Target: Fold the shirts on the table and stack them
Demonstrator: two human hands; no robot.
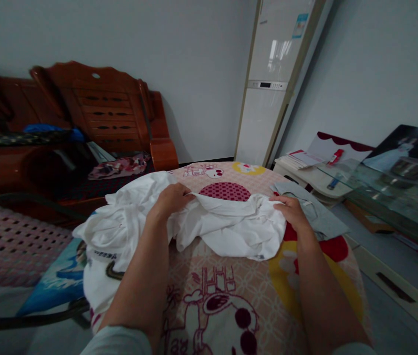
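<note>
A crumpled white garment (223, 224) with a small dark print near its lower edge is stretched between my hands. My left hand (174, 197) pinches its upper edge at the left. At the other end, my right hand (290, 209) grips the gathered fabric with closed fingers. Beneath it lies a round table (231, 281) with a pink patterned cover. More bunched white cloth (127, 217), bearing dark lettering, spreads to the left under my forearm; I cannot tell if it is a separate piece. Close to my right hand rests a folded grey garment (318, 212).
A carved wooden sofa (101, 108) with pink cloth (120, 166) on its seat stands back left. At left is a pink woven chair (19, 246). A tall white air conditioner (264, 118) fills the corner. A glass shelf (386, 190) and a white cabinet (305, 172) stand right.
</note>
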